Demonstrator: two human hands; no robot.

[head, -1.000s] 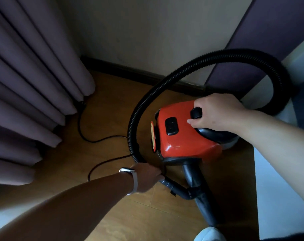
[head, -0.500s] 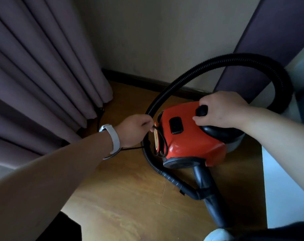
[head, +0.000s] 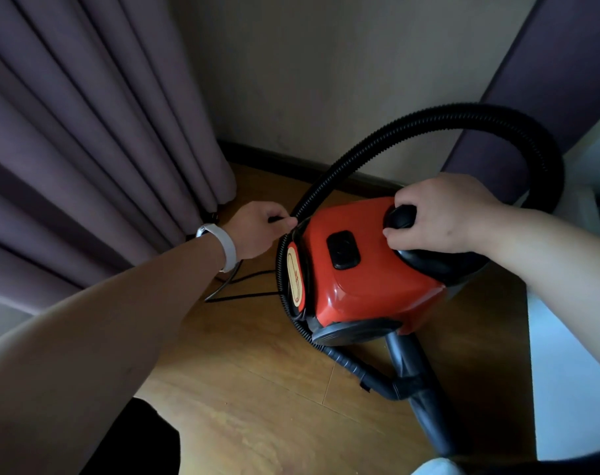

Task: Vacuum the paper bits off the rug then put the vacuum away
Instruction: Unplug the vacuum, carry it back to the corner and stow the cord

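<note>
Stowing looked to be the step in hand: the red canister vacuum (head: 370,269) sat on the wooden floor (head: 250,389) in a corner, just beside the pleated purple curtain (head: 86,149), and no rug or paper bits showed anywhere in view. The right hand (head: 442,214) had its fingers curled round the rounded black carry handle (head: 401,216) on top of the body. The left hand (head: 257,228), a white wristband (head: 220,245) on its wrist, pinched the thin black power cord (head: 243,296) at the vacuum's end face, close to a yellow oval label (head: 295,279). Slack cord lay in loose loops on the boards below that hand. By my reading, the next move called for gathering that slack against the body while the right hand kept the canister steady.

The shell was glossy moulded plastic with softened corners and a black rocker switch (head: 343,250) set into it. A ribbed, flexible black hose (head: 394,132) arched high over the machine, and a smooth rigid wand (head: 425,406) lay on the floor below it.
</note>
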